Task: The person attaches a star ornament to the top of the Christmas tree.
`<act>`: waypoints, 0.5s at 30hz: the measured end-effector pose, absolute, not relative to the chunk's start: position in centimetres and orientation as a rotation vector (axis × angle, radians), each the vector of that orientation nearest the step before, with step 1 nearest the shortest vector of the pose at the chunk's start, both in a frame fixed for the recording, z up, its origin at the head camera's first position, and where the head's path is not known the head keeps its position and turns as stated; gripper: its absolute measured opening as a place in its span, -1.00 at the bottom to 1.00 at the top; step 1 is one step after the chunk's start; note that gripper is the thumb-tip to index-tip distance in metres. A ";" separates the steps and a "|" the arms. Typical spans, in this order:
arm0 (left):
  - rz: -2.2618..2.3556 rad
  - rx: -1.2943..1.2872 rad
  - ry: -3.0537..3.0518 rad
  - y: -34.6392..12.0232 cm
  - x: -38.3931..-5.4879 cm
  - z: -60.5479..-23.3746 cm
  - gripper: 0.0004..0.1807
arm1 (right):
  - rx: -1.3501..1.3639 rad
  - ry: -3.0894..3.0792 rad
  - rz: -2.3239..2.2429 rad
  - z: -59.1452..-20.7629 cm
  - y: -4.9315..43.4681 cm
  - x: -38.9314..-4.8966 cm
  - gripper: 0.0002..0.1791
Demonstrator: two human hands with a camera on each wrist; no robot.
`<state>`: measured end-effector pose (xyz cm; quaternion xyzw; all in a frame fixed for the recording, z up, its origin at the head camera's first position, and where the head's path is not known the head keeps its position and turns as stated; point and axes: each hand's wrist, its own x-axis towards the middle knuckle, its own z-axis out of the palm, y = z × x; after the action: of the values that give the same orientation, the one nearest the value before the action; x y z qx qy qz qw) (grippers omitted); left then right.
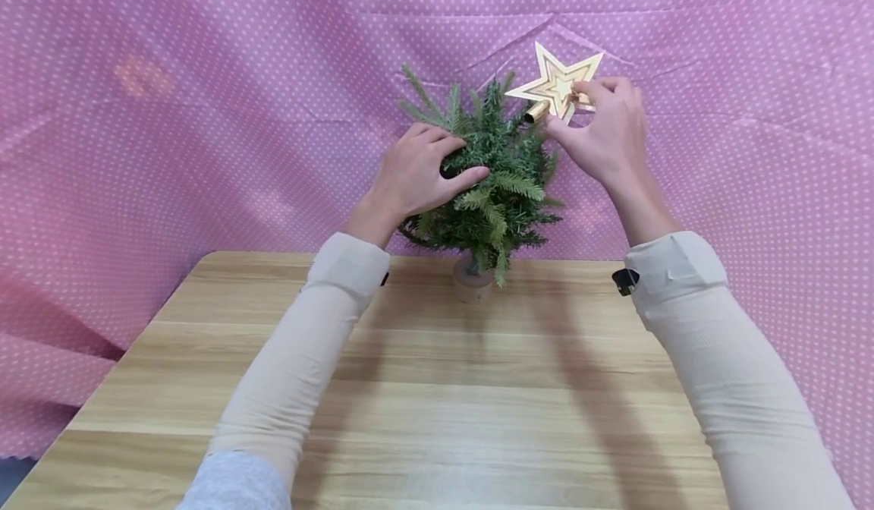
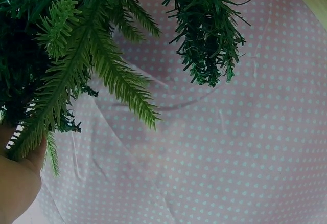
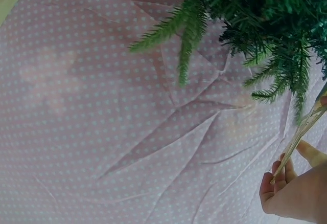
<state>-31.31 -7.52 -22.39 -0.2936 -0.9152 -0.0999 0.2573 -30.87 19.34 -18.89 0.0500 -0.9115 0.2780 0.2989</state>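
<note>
A small artificial Christmas tree stands at the table's back edge in a pale round base. My left hand grips its upper left foliage, thumb across the front and fingertips hidden among the needles. In the left wrist view a light green branch runs between the thumb and a finger. At the upper right of the tree, my right hand pinches a gold star tree topper. The star leans, and its short gold tube points down toward the treetop. In the right wrist view the star shows edge-on.
The tree stands on a wood-grain table. Close behind it hangs a pink cloth with white dots, which also runs down both sides. A black wrist device shows at the right cuff.
</note>
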 end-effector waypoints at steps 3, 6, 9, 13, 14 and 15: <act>-0.271 -0.795 -2.481 -7.5 -31.3 -22.3 -0.17 | 0.135 -2.396 0.726 -18.3 19.0 -31.0 -0.26; -0.270 -0.793 -2.482 -7.5 -31.2 -22.3 -0.18 | 0.139 -2.380 0.718 -17.7 18.6 -31.2 -0.26; -0.263 -0.797 -2.487 -7.5 -31.2 -22.3 -0.17 | 0.130 -2.382 0.714 -17.2 18.2 -31.3 -0.25; -0.264 -0.801 -2.489 -7.5 -31.3 -22.3 -0.17 | 0.110 -2.389 0.712 -16.8 17.7 -31.6 -0.24; -0.265 -0.801 -2.488 -7.5 -31.3 -22.3 -0.17 | 0.105 -2.389 0.716 -16.7 17.5 -31.7 -0.24; -0.266 -0.801 -2.488 -7.5 -31.3 -22.3 -0.17 | 0.094 -2.396 0.722 -16.6 17.4 -31.8 -0.24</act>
<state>-31.29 -7.50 -22.30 -0.2949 -0.9159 -0.0979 0.2543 -31.78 17.38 -16.58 0.0355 -0.9086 0.2738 0.3134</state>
